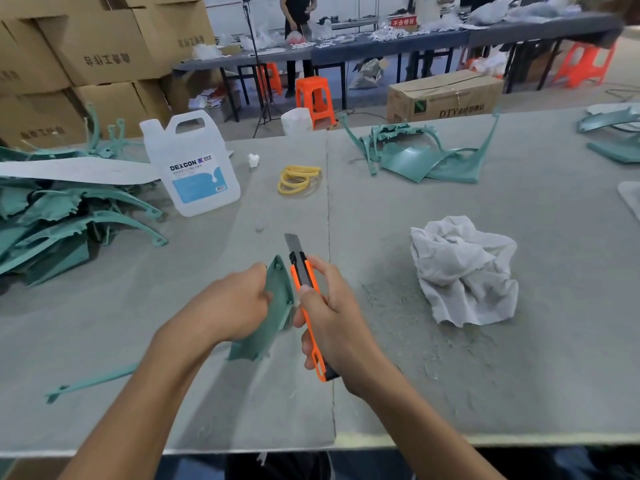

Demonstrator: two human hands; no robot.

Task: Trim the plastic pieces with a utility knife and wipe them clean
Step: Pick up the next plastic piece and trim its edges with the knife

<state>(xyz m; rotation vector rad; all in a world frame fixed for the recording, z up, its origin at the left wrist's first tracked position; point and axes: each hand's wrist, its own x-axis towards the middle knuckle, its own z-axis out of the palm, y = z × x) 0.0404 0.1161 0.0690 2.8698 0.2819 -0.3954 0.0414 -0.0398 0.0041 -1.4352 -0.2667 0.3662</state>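
A person works at a grey desk [173, 341], seen from above, and the trimming step appears to be in hand. The left hand [239, 303] has its grip curled round a green plastic piece [273, 306], holding it on edge just above the desk. Just right of the piece, the right hand [332, 320] has its grip clamped on an orange utility knife [303, 271], thumb on the slider. The blade is extended and points away from the body. Whether the blade touches the piece cannot be told.

The next move likely calls for laying the blade along the piece's rough edge and shaving away from the left fingers, which sit close to the knife.

Right of the piece lie green shavings [398, 306] and, farther off, a crumpled white rag [464, 271] for wiping. Far left of the piece is a heap of green parts [62, 220]. Beyond the piece stand a white jug [190, 168] and yellow rubber bands [298, 180]. Nothing blocks the cut.
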